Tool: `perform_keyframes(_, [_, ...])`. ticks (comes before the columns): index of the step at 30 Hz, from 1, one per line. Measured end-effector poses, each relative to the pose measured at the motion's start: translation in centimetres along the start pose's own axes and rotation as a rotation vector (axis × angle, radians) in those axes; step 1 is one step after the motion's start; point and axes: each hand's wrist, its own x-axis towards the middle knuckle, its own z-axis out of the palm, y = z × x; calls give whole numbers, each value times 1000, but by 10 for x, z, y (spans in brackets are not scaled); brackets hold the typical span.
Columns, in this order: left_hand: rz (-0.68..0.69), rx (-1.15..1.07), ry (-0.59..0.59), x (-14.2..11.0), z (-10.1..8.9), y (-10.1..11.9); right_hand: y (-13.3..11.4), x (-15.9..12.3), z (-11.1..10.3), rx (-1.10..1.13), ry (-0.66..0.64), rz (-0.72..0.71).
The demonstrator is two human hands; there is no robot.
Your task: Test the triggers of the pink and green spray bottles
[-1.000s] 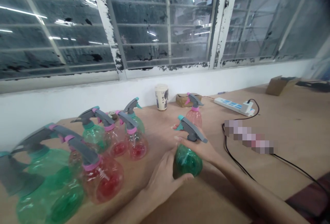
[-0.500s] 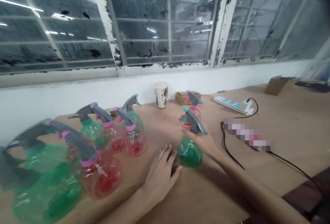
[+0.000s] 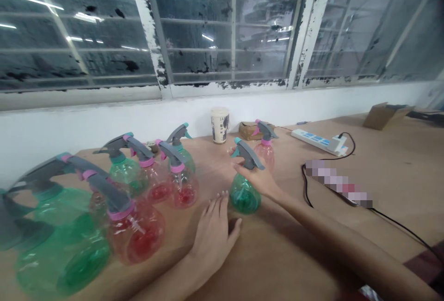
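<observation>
My right hand (image 3: 259, 177) is closed round the neck of a green spray bottle (image 3: 245, 195) with a grey and teal trigger head. The bottle is upright; whether its base touches the table I cannot tell. Flat on the table just left of it lies my left hand (image 3: 215, 229), fingers stretched out and holding nothing. Behind the green bottle stands a pink spray bottle (image 3: 264, 154), partly covered. To the left is a group of green and pink spray bottles, among them a near pink bottle (image 3: 138, 236) and a large green bottle (image 3: 62, 259).
Against the wall stand a paper cup (image 3: 219, 126) and a small cardboard box (image 3: 248, 131). At the right are a white power strip (image 3: 317, 142) with a plug, a blurred-out object (image 3: 338, 184) on a black cable, and an open brown box (image 3: 386, 117).
My right hand has moved left with the green spray bottle, closer to my left hand. The pink bottle behind it now shows more. My left hand has barely moved.
</observation>
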Motion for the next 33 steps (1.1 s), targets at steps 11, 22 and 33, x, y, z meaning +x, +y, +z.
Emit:
perform_keyframes(11, [77,70,-31,1,4,-2,-8,-8,-7,21,-13,44])
perform_keyframes(22, [141,172,15,2,8,-4,-4,-8,-11,11,-11,39])
perform_keyframes(33, [145,143,25,2,9,-4,5,-11,-15,31,-41,-41])
